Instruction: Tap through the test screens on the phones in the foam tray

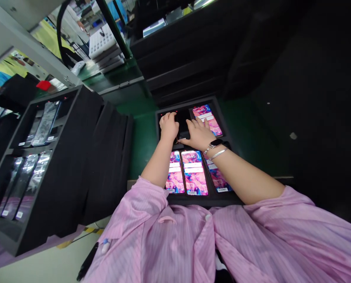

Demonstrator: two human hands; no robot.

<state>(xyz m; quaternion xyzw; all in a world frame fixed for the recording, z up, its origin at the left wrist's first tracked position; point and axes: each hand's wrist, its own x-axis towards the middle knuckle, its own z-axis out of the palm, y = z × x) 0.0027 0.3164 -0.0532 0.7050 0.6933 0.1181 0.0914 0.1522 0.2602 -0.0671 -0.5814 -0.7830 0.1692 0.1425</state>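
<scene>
Both hands are over the back row of a black foam tray (157, 118). My left hand (169, 125) is closed, fingers bent, over the back left slot. Under it shows the edge of a dark smartphone (176, 140), mostly hidden by the hand. My right hand (200, 133) lies with fingers apart over the dark middle slot, its thumb reaching toward that dark edge. Beside it, a lit smartphone (212, 125) fills the back right slot. In the front row lie a left phone (174, 179), a middle phone (194, 175) and a right phone (218, 177), all with lit screens.
At the left stands a black slotted rack (66, 157) with several dark phones (30, 181) bearing white labels. A stack of white trays (103, 43) sits farther back on the green bench (252, 145). Black curtains (190, 55) hang behind. Other people work in the background.
</scene>
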